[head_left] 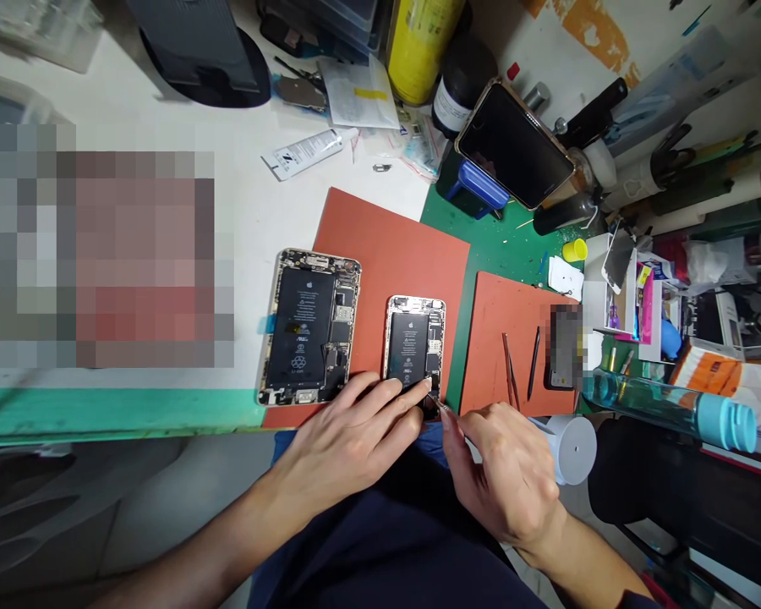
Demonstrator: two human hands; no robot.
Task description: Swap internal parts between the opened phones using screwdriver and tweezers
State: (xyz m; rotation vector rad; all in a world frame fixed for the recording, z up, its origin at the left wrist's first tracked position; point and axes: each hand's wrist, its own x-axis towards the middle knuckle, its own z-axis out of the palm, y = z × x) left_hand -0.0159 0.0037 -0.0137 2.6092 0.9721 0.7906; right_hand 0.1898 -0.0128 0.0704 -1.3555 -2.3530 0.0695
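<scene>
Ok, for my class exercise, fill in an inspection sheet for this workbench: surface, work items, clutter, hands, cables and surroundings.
Surface: white table, green mat and two red mats; a pixelated patch hides part of the table.
Work items: larger opened phone and smaller opened phone, side by side, insides showing.
Clutter: tube, white packet, tweezers.
Hands: left hand lies over the smaller phone's lower part; right hand pinches a thin tool at its lower end, contact unclear.
Cables: nothing clearly seen.
Surroundings: propped phone, yellow can, blue water bottle.
</scene>
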